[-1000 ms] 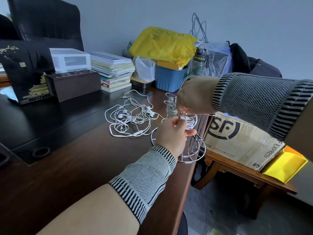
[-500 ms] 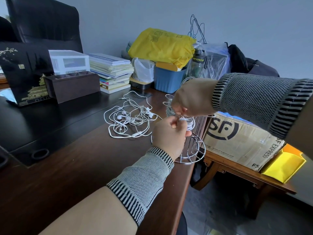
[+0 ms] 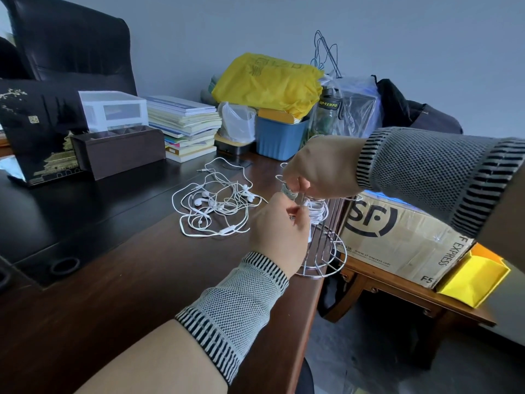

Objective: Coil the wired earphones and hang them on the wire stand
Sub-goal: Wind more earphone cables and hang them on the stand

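Note:
A chrome wire stand [image 3: 326, 260] rises at the right edge of the dark wooden desk [image 3: 119, 294]. A coiled white earphone bundle [image 3: 317, 210] hangs on the stand. My left hand [image 3: 277, 231] sits in front of the stand and pinches the cord beside the coil. My right hand [image 3: 318, 166] reaches in from the right above the coil, its fingers curled onto the stand's upper wire and the cord; the exact grip is hidden. A loose tangle of several white earphones [image 3: 218, 206] lies on the desk to the left.
At the back stand a brown organiser box [image 3: 119, 152], a book stack [image 3: 184, 126], a blue bin [image 3: 279, 139] under a yellow bag [image 3: 267, 81], and a bottle [image 3: 326, 115]. Right of the desk, a cardboard parcel [image 3: 397, 234] rests on a wooden bench.
My right hand has dropped lower and a little left onto the stand's top. My left hand has stayed at the coil, its fingers shifting on the cord.

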Demonstrator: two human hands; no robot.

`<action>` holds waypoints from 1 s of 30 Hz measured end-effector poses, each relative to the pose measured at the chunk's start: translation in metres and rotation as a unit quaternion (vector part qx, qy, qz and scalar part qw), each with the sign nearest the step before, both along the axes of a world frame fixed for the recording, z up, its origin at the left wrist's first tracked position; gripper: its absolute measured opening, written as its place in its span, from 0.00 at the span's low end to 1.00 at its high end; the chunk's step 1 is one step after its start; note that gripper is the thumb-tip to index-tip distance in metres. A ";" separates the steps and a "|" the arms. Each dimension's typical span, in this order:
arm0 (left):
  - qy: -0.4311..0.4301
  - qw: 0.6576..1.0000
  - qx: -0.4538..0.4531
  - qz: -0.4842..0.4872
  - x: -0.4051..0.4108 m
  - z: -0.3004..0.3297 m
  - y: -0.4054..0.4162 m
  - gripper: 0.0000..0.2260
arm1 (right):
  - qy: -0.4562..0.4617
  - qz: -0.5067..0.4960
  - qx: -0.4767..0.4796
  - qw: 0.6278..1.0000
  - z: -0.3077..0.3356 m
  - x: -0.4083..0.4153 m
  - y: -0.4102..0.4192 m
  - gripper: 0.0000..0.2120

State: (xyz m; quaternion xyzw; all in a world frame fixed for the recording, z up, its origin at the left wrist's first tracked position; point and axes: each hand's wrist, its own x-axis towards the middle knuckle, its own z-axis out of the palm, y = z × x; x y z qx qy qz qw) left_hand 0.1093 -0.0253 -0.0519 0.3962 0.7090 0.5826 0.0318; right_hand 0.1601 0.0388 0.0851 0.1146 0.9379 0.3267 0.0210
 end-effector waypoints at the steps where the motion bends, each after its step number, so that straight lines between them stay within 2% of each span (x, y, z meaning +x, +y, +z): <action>1: 0.001 1.000 -0.001 0.000 -0.001 -0.001 0.000 0.05 | 0.015 -0.010 -0.013 1.000 0.002 0.002 0.001 0.05; 2: -0.003 1.000 -0.003 -0.002 -0.001 -0.001 0.000 0.06 | 0.025 -0.001 -0.037 0.999 0.002 0.008 0.001 0.05; 3: -0.011 1.000 -0.004 -0.006 -0.002 -0.001 -0.001 0.06 | 0.055 0.050 -0.060 0.995 0.001 0.014 0.002 0.07; 5: -0.033 0.999 -0.002 -0.013 -0.003 0.001 -0.003 0.07 | 0.172 0.132 -0.107 0.970 -0.004 0.028 0.005 0.09; 7: -0.046 0.999 -0.005 -0.019 -0.004 0.003 -0.006 0.07 | 0.309 0.155 -0.119 0.931 -0.016 0.044 0.012 0.09; 9: -0.047 0.998 -0.011 -0.031 -0.004 0.003 -0.009 0.07 | 0.389 0.130 -0.146 0.900 -0.039 0.062 0.012 0.09; 12: -0.065 0.995 -0.011 -0.076 -0.005 0.006 -0.015 0.08 | 0.452 0.084 -0.182 0.869 -0.080 0.080 0.006 0.01; 14: -0.069 0.992 -0.025 -0.107 -0.008 0.008 -0.018 0.11 | 0.481 0.026 -0.234 0.844 -0.101 0.085 0.003 0.04; 16: -0.022 0.990 -0.059 -0.126 -0.015 0.006 -0.020 0.16 | 0.505 -0.050 -0.305 0.806 -0.114 0.084 0.002 0.05; 17: 0.007 0.987 -0.088 -0.135 -0.015 0.009 -0.021 0.16 | 0.520 -0.093 -0.354 0.772 -0.116 0.085 0.005 0.06; 18: 0.023 0.984 -0.113 -0.137 -0.019 0.009 -0.023 0.14 | 0.530 -0.131 -0.426 0.722 -0.119 0.080 0.007 0.08; 20: 0.040 0.979 -0.137 -0.143 -0.022 0.013 -0.025 0.11 | 0.564 -0.177 -0.557 0.583 -0.122 0.072 0.009 0.13; 21: 0.046 0.977 -0.149 -0.146 -0.023 0.016 -0.026 0.10 | 0.586 -0.185 -0.582 0.533 -0.121 0.069 0.008 0.14; 22: 0.055 0.973 -0.164 -0.152 -0.024 0.019 -0.027 0.09 | 0.607 -0.186 -0.580 0.511 -0.121 0.066 0.006 0.15; 24: 0.055 0.967 -0.183 -0.169 -0.026 0.025 -0.030 0.11 | 0.643 -0.181 -0.537 0.515 -0.123 0.063 0.004 0.15; 25: 0.028 0.967 -0.180 -0.176 -0.028 0.027 -0.030 0.11 | 0.650 -0.179 -0.523 0.521 -0.124 0.061 0.002 0.16; 30: -0.204 0.964 -0.109 -0.134 -0.032 0.033 -0.027 0.14 | 0.605 -0.192 -0.566 0.525 -0.122 0.055 -0.004 0.28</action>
